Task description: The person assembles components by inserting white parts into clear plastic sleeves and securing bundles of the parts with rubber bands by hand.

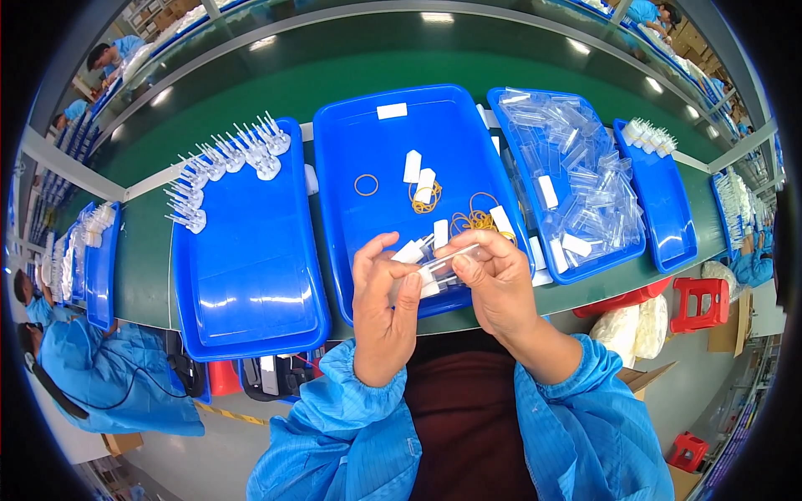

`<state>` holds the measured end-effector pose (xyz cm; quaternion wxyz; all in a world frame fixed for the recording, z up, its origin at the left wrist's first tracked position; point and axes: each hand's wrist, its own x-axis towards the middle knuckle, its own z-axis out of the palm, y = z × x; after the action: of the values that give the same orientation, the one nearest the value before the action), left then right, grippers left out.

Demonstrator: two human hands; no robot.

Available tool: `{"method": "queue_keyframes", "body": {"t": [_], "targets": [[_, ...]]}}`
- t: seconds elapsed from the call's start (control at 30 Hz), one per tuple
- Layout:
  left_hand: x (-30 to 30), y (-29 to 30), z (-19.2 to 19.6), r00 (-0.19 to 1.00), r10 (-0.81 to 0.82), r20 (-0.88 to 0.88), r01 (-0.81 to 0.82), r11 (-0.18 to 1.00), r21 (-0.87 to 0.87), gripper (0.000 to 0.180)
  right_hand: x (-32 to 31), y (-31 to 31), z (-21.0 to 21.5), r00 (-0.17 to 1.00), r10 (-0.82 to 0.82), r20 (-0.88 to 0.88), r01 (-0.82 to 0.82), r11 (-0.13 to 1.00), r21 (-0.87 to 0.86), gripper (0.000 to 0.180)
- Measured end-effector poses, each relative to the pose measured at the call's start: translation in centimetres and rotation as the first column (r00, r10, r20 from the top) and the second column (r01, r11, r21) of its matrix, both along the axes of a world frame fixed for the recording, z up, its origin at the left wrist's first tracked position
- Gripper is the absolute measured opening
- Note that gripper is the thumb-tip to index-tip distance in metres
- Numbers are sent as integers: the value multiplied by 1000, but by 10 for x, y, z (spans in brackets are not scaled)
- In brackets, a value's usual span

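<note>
Over the near edge of the middle blue tray [334, 217], both my hands hold a clear plastic sleeve [447, 260] between them. My left hand [384, 309] pinches its left end, where a small white block [428, 286] shows by the thumb; whether the block sits inside the sleeve I cannot tell. Thumb and fingers of my right hand [501, 288] are closed on the other end. Beyond the hands, white blocks [413, 166] and tangled yellow rubber bands [476, 220] lie in the tray. My fingers hide part of the pieces beneath.
Left of it, a blue tray [251, 326] carries clusters of white-stemmed pieces [267, 138]. To the right stand a tray of clear sleeves [576, 154] and a narrow tray [672, 238] with bundled white pieces [650, 136]. A co-worker in blue [109, 376] is at left; a red stool [700, 302] at right.
</note>
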<state>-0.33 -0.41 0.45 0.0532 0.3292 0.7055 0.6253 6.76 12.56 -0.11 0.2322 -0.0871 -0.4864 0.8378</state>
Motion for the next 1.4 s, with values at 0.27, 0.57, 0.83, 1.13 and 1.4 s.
{"method": "queue_keyframes", "body": {"t": [0.27, 0.57, 0.83, 1.13, 1.4], "targets": [[-1, 2, -4, 996, 52, -78, -57, 997, -60, 13, 1, -2, -3, 1000, -12, 28, 13, 1000, -25, 20], [-3, -5, -4, 991, -36, -131, 11, 983, -185, 14, -1, 10, 11, 982, 72, 172, -70, 997, -15, 25], [0, -6, -3, 994, -27, -106, 11, 988, -155, 13, -1, 21, 14, 987, -27, 158, -54, 873, 485, 19], [1, -4, -7, 975, -98, -201, 80, 992, -97, 44, 0, 24, 18, 970, -23, 241, -88, 895, 438, 17], [4, -4, -11, 961, -170, -218, 186, 981, 55, 81, 3, 10, 8, 971, 82, 224, -164, 911, 377, 19]]}}
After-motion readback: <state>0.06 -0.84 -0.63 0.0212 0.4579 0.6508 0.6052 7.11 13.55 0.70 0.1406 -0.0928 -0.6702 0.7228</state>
